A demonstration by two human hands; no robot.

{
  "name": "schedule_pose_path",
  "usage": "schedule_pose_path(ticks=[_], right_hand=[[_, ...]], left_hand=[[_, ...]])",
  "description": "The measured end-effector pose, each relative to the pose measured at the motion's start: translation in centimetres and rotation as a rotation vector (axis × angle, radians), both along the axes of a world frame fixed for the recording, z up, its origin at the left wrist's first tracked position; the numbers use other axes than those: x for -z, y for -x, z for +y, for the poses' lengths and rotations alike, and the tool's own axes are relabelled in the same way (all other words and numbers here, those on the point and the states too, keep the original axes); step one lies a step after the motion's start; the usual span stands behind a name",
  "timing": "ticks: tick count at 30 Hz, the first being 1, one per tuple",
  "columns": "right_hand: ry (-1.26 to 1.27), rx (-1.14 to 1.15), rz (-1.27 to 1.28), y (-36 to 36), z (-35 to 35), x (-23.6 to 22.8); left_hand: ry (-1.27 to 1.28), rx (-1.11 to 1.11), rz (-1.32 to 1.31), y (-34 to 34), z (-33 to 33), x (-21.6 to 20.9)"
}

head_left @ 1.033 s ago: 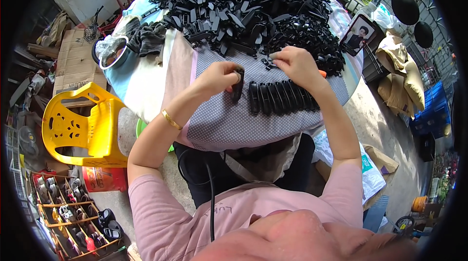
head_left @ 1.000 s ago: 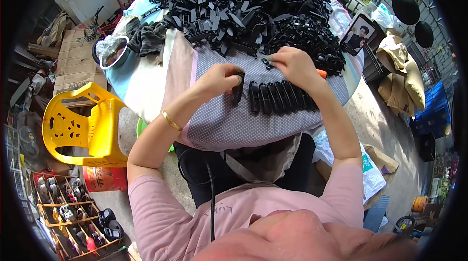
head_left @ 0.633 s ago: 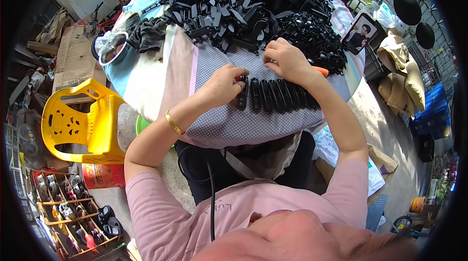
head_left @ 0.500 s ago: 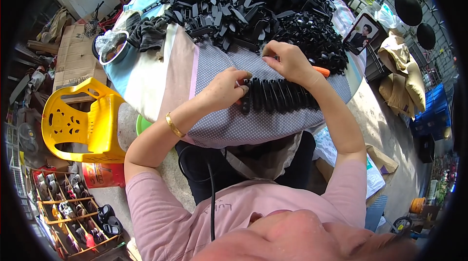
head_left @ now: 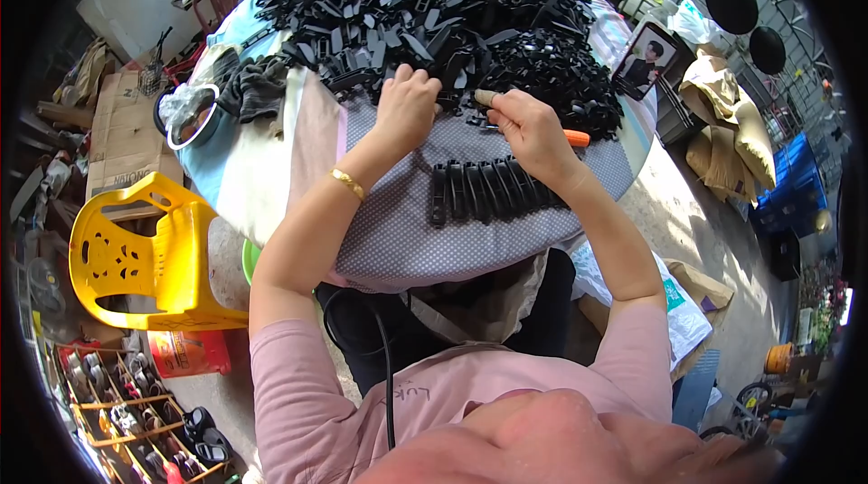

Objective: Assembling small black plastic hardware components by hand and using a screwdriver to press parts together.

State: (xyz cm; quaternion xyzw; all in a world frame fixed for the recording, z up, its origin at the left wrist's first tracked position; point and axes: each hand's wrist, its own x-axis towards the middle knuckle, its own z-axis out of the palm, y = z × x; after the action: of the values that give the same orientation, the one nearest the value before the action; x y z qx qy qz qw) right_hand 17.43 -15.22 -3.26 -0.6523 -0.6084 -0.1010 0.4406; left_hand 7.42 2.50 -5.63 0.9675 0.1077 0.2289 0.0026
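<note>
My left hand is at the near edge of a large heap of black plastic pieces, its fingers curled down and their tips hidden. My right hand hovers by the smaller black parts at the heap's right side. Its thumb and fingers are pinched together, with a tan covering on one fingertip; whatever they hold is too small to make out. Beside that hand lies a tool with an orange handle. Nearer to me, a row of black slotted plastic pieces lies side by side on the dotted grey cloth.
A phone or tablet stands at the table's right edge. To the left are a white-rimmed bowl, dark crumpled fabric and a yellow plastic chair. A wooden shoe rack sits at lower left, and brown sacks stand at right.
My left hand has left the row's left end and moved forward to the heap. My right hand has shifted slightly, still near the small parts. The whole view has tilted a little.
</note>
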Motion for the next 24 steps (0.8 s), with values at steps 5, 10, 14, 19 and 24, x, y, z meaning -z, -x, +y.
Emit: schedule_pose_path(ticks=[5,10,14,19,24], right_hand=[[-0.071,0.055,0.203,-0.3,-0.8,-0.8],[-0.2,0.061,0.124,0.7,-0.3,-1.5],[-0.264,0.129,-0.245,1.1,0.3,-1.8],[-0.25,0.162,-0.336,0.9,0.3,-1.6],[-0.173,0.151,-0.284,1.5,0.4,-1.5]], left_hand=[[0.928,0.163,-0.133,0.4,-0.3,-1.3],[1.882,0.552,-0.146,1.5,-1.8,-1.3],[1.884,0.616,-0.119,1.7,-2.4,-1.3],[1.844,0.596,-0.131,1.8,-2.9,-1.3],[1.73,0.585,-0.125,1.9,-2.6,-1.1]])
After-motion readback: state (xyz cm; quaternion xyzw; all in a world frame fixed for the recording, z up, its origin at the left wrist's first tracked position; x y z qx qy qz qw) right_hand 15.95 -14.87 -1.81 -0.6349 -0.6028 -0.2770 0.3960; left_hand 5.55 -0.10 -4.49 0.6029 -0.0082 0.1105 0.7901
